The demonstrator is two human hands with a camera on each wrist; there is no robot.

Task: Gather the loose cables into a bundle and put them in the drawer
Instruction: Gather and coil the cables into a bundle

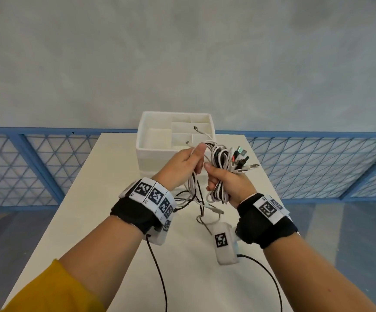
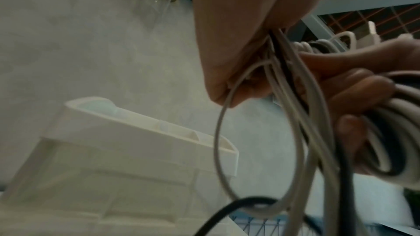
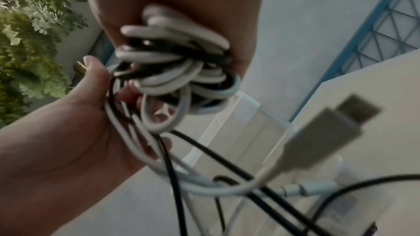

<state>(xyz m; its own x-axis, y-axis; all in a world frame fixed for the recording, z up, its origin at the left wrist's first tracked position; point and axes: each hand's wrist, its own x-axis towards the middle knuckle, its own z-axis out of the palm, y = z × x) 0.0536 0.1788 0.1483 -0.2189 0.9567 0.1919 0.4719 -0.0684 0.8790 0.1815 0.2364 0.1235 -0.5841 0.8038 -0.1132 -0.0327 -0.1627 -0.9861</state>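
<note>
A coiled bundle of white and black cables (image 1: 221, 163) is held above the table, in front of the white drawer unit (image 1: 160, 140). My right hand (image 1: 225, 181) grips the coil (image 3: 177, 64) in its fist, with several USB plugs (image 1: 245, 161) sticking out to the right. My left hand (image 1: 189, 165) pinches several loose strands (image 2: 281, 82) just left of the coil. Their tails (image 1: 196, 199) hang down to the table. The unit's top tray has open compartments; two cable plugs (image 1: 195, 127) show against it.
The white table (image 1: 106, 199) is narrow, with a blue mesh railing (image 1: 317, 163) beyond both sides. Black wrist-camera leads (image 1: 157, 271) trail over the near tabletop. A grey wall rises behind the drawer unit.
</note>
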